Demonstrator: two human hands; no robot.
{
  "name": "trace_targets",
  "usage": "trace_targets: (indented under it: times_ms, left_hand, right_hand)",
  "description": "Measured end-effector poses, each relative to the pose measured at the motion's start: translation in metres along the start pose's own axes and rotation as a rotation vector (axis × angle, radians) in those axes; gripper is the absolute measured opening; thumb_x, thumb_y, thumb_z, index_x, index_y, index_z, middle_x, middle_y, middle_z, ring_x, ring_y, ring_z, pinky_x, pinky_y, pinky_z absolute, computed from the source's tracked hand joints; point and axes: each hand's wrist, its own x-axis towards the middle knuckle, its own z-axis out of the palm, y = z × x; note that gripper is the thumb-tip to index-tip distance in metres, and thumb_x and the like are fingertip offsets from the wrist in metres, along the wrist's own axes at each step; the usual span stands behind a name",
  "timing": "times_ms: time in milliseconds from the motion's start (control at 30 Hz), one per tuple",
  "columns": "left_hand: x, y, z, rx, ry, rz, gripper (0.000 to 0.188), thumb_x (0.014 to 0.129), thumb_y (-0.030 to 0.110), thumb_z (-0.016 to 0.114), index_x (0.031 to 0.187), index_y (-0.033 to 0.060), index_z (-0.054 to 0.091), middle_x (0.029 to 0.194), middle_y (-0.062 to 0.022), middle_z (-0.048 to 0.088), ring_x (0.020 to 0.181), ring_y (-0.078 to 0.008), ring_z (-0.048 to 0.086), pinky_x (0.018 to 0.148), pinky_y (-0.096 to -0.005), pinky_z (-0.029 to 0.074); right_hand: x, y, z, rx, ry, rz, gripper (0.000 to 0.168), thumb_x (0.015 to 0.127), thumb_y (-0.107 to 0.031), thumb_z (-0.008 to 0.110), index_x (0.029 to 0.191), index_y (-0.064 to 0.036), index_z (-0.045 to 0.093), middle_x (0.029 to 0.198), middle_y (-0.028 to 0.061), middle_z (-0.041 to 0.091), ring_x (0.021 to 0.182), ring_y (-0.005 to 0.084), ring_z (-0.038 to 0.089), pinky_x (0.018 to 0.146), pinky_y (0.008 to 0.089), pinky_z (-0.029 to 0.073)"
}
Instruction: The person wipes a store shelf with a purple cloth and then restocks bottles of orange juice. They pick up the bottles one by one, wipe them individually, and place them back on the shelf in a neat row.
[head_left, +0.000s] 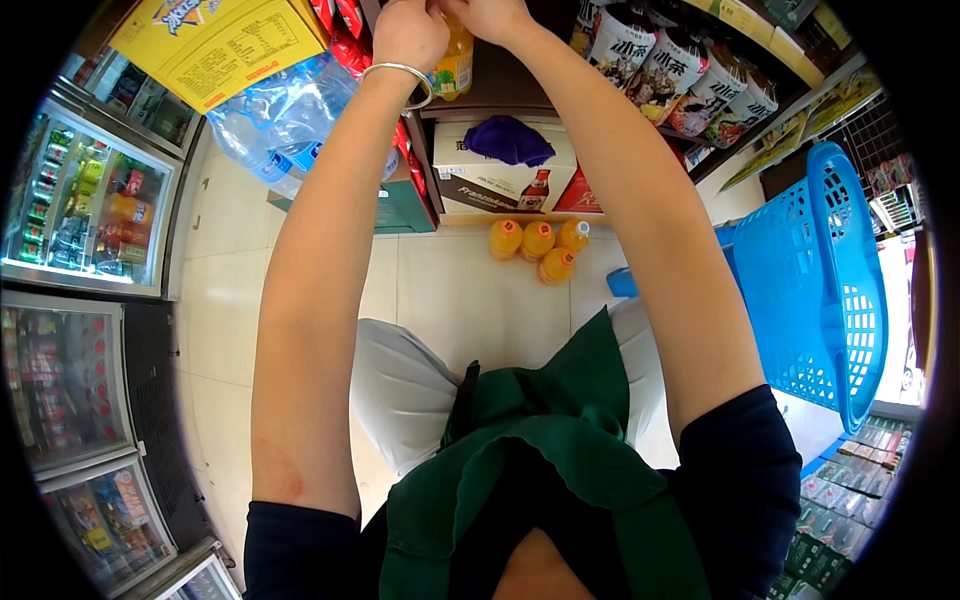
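Observation:
Both of my arms reach up to the shelf at the top edge of the view. My left hand (411, 36), with a bangle at its wrist, is at the upper part of an orange drink bottle (454, 67) that stands on the dark shelf (504, 79). My right hand (486, 16) is at the same bottle's top from the other side; the fingertips of both hands are partly cut off by the frame. Below, several orange drink bottles (538, 240) with orange or white caps stand close together on the tiled floor. A purple cloth (510, 141) lies on a beer carton (457, 184) under the shelf.
Pouched drinks (671, 71) line the shelf at right. A blue plastic basket (787, 217) stands at my right. Shrink-wrapped water bottles (277, 124) and a yellow carton (225, 52) are at upper left. Glass-door coolers (171, 217) run along the left side.

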Motion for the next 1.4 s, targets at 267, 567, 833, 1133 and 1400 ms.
trace_targets:
  times_ms: [267,567,833,1133,1400]
  left_hand:
    - [-0.024,0.002,0.022,0.104,0.062,0.083,0.069,0.077,0.005,0.063,0.138,-0.0068,0.033,0.131,-0.0287,0.048,0.116,-0.0426,0.050,0.099,-0.0411,0.043]
    - [-0.045,0.000,0.053,0.195,0.099,0.053,0.084,0.077,0.000,0.066,0.145,-0.0070,0.016,0.149,-0.0325,0.018,0.133,-0.0474,0.031,0.106,-0.0448,0.037]
    - [-0.024,-0.017,0.072,0.183,0.043,-0.052,0.087,0.081,0.003,0.061,0.148,-0.0020,0.006,0.152,-0.0273,0.014,0.135,-0.0457,0.028,0.109,-0.0445,0.035]
    - [-0.016,-0.025,0.084,0.214,0.019,-0.087,0.087,0.083,0.007,0.059,0.147,-0.0035,0.000,0.152,-0.0279,0.011,0.135,-0.0477,0.026,0.110,-0.0445,0.034]
    - [-0.009,-0.028,0.077,0.245,-0.021,-0.070,0.087,0.081,0.008,0.061,0.147,-0.0051,0.005,0.153,-0.0282,0.011,0.135,-0.0474,0.027,0.110,-0.0446,0.033]
  right_hand:
    - [0.001,0.021,0.020,0.275,-0.242,-0.068,0.046,0.084,-0.023,0.063,0.121,-0.002,0.047,0.111,0.0234,0.059,0.105,0.0392,0.057,0.089,0.0423,0.048]
    - [-0.015,0.027,0.033,0.099,-0.309,0.166,0.070,0.084,-0.026,0.062,0.139,-0.005,0.025,0.104,0.0316,0.062,0.096,0.0440,0.062,0.083,0.0476,0.049]
    - [0.008,0.031,0.043,0.130,-0.331,0.292,0.066,0.091,-0.034,0.053,0.143,-0.008,0.021,0.116,0.0310,0.058,0.108,0.0419,0.058,0.090,0.0462,0.047]
    - [0.024,0.071,0.067,-0.031,-0.330,0.312,0.087,0.078,-0.014,0.065,0.147,-0.008,0.012,0.111,0.0283,0.061,0.101,0.0396,0.062,0.084,0.0450,0.051]
    - [0.007,0.035,0.043,0.124,-0.309,0.318,0.078,0.090,-0.037,0.054,0.149,-0.010,0.010,0.124,0.0320,0.053,0.113,0.0413,0.056,0.093,0.0451,0.046]
